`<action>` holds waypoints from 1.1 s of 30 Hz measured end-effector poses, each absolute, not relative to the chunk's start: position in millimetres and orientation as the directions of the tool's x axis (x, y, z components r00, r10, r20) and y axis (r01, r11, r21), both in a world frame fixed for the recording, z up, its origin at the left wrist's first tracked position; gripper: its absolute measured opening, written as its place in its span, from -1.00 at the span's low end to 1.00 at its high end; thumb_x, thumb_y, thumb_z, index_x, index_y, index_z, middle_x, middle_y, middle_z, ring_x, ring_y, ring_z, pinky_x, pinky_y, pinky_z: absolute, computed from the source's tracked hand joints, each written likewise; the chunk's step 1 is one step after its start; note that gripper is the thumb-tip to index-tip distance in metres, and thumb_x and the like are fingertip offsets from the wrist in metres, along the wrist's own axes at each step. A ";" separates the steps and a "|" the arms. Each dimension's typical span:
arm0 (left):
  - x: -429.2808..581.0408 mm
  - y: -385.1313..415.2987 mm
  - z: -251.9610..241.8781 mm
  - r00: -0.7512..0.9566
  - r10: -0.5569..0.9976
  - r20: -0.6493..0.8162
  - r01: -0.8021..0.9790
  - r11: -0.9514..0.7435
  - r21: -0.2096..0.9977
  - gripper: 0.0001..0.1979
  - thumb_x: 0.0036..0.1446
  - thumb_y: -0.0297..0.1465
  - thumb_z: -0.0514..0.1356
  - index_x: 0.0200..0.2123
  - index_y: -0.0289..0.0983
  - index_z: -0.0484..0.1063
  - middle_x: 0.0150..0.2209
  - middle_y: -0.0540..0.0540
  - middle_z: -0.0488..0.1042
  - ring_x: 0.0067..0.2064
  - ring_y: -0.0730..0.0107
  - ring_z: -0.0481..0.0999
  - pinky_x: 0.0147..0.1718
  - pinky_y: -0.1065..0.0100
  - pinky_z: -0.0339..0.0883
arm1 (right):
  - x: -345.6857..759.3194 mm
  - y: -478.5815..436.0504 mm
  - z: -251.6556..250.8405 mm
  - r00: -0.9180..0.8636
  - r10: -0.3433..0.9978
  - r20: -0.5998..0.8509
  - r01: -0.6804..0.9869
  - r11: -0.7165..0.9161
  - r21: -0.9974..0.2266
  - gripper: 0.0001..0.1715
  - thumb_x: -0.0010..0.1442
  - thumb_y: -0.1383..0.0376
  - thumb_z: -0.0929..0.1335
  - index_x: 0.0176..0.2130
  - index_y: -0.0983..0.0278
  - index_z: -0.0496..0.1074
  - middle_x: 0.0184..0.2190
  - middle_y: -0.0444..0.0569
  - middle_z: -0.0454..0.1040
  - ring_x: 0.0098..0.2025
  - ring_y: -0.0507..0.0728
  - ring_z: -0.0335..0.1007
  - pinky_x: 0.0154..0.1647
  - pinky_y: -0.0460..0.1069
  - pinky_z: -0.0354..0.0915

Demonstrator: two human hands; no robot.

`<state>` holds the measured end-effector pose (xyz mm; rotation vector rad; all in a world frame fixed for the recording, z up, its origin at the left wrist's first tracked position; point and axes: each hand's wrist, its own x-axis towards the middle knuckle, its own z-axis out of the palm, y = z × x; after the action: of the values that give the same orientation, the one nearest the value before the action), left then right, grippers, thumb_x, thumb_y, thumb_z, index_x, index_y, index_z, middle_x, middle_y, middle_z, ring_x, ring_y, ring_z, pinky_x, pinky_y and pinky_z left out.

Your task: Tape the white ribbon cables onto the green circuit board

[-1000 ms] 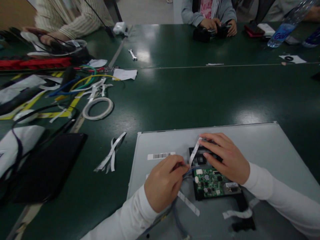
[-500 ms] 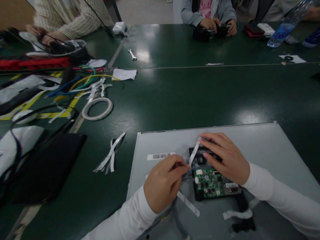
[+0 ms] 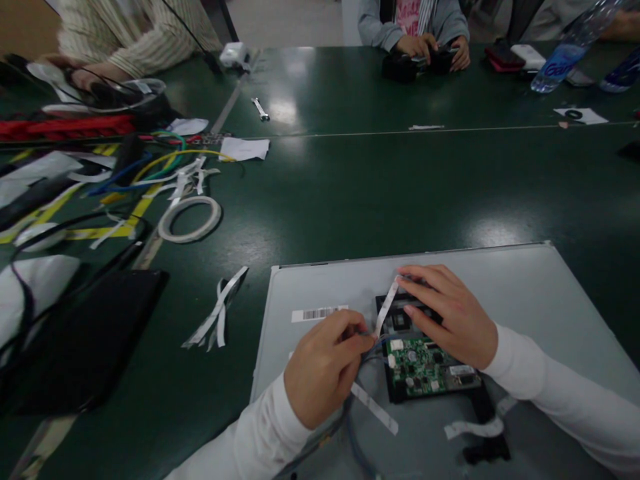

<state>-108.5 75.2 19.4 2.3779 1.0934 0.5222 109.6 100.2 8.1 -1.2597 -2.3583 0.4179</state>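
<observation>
A narrow strip of white tape (image 3: 387, 307) runs slantwise over the edge of a black bracket that carries a green circuit board (image 3: 420, 367). My left hand (image 3: 327, 367) is closed in a pinch at the strip's lower end, beside grey-blue wires that lead to the board. My right hand (image 3: 447, 313) reaches over the board with fingers stretched and apart, fingertips touching the strip's upper end. Its thumb is hard to make out. Both hands are above a large grey metal panel (image 3: 530, 293). Another tape strip (image 3: 375, 408) lies below my left hand.
A curled tape strip (image 3: 475, 429) is near my right sleeve. To the left lie cut strips (image 3: 217, 310), a tape roll (image 3: 213, 223), a black flat device (image 3: 95, 333) and tangled cables. A wrench (image 3: 261, 109) and a bottle (image 3: 555, 70) are farther back. Two people's hands work across the table.
The whole scene has shifted slightly left in view. My hands keep the same hold and touch on the tape strip.
</observation>
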 end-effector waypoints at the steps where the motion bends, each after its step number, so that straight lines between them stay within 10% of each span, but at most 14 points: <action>1: -108.6 75.1 19.3 0.612 0.778 0.144 0.599 -0.574 0.558 -0.73 0.03 -0.56 -0.03 -0.31 -0.27 0.42 -0.30 -0.13 0.30 -0.34 0.47 0.31 -0.39 0.42 0.27 | 109.6 100.2 8.2 -0.493 0.841 0.224 0.710 0.537 -0.455 -0.58 0.09 0.28 0.21 -0.02 0.25 0.24 -0.04 0.06 0.25 -0.05 0.18 0.14 -0.10 0.16 0.17; 33: -111.5 74.1 19.3 0.601 0.784 0.154 0.605 -0.572 0.554 -0.68 0.02 -0.57 -0.05 -0.19 -0.27 0.38 -0.34 -0.11 0.26 -0.36 0.48 0.27 -0.42 0.41 0.28 | 110.2 99.2 9.6 -0.478 0.849 0.226 0.702 0.524 -0.483 -0.63 0.08 0.31 0.21 -0.07 0.19 0.29 -0.06 0.01 0.25 -0.09 0.15 0.17 -0.14 0.14 0.19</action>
<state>-111.5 74.1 19.3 2.3802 1.1055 0.5387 110.2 99.2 9.6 -1.2683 -2.3291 0.4539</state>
